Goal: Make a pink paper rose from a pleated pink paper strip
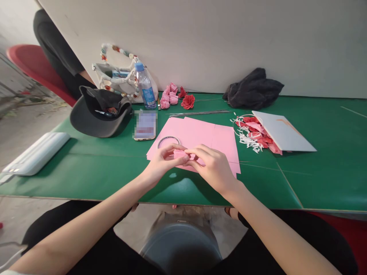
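Observation:
Above the pink paper sheets [197,131], both hands come together at a small piece of pink paper [179,152]. My left hand [163,162] pinches it between thumb and fingers. From the other side, my right hand [215,166] grips it with closed fingertips; part of the piece is hidden behind the fingers. A round ring [169,137], perhaps a tape roll, lies on the sheets just behind my left hand. Beyond the sheets lie thin wires [203,113], pink paper flowers [169,95] and a red paper flower [188,102].
A phone [145,126], cap [100,114], water bottle [146,88] and beaded bag [114,78] stand back left. Right are red and white paper scraps [254,133], a white board [283,131] and dark cloth [254,89]. A white device [37,152] sits left; a grey bin [180,244] is below.

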`<state>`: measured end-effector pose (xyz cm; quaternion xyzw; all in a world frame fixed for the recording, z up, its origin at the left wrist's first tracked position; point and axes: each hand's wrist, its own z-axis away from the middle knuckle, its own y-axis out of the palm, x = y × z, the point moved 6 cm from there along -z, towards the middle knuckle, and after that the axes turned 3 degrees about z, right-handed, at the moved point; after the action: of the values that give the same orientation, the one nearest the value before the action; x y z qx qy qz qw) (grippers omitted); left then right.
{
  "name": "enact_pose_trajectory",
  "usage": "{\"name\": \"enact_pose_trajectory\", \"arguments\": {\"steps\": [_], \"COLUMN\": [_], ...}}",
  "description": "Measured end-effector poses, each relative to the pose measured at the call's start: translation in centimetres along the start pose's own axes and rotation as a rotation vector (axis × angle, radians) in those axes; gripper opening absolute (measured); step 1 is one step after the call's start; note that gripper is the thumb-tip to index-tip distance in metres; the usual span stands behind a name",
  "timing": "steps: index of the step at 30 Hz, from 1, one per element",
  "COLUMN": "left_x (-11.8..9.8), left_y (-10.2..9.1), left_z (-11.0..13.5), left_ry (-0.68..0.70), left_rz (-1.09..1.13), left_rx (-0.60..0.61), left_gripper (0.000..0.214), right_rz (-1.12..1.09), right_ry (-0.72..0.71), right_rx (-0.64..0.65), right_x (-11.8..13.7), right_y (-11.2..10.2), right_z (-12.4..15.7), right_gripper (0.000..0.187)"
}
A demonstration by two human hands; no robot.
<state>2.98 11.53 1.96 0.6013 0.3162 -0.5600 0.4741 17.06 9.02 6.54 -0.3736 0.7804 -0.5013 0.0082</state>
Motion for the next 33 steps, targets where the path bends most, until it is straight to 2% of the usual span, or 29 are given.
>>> {"name": "enact_pose_trajectory", "arguments": {"steps": [7,13,19,27,30,33], "left_x": [0.1,0.2,0.3,0.1,-0.1,-0.2], "left_y": [-0.5,0.1,0.4,0.5,0.4,0.1], "left_z": [-0.1,0.3,0.7,0.3,0.1,-0.1], "left_ry": [-0.011,-0.049,-0.061,-0.093,-0.118,-0.127], "left_rz": [-0.042,0.021,0.015,0.082,0.093,0.093], "left_rx": [-0.061,-0.01,-0.036,0.004,0.022,-0.004], "left_gripper": [0.025,0.025,0.026,0.021,0.02,0.023], "right_rz": [0.019,-0.039,-0.094,-0.051,0.02,0.025], "right_ry": [0.031,0.021,0.013,0.012,-0.018,-0.059], "right_rx": [0.022,-0.009,-0.028,-0.004,-0.004,-0.054], "right_x": [0.2,0.2,0.1,0.3,0.5,0.6], "right_y": [0.3,0.1,0.1,0.0,-0.1,-0.4], "right_z": [0.1,0.3,0.2,0.1,0.0,0.0], "right_gripper": [0.01,0.004,0.004,0.001,0.013,0.033]}}
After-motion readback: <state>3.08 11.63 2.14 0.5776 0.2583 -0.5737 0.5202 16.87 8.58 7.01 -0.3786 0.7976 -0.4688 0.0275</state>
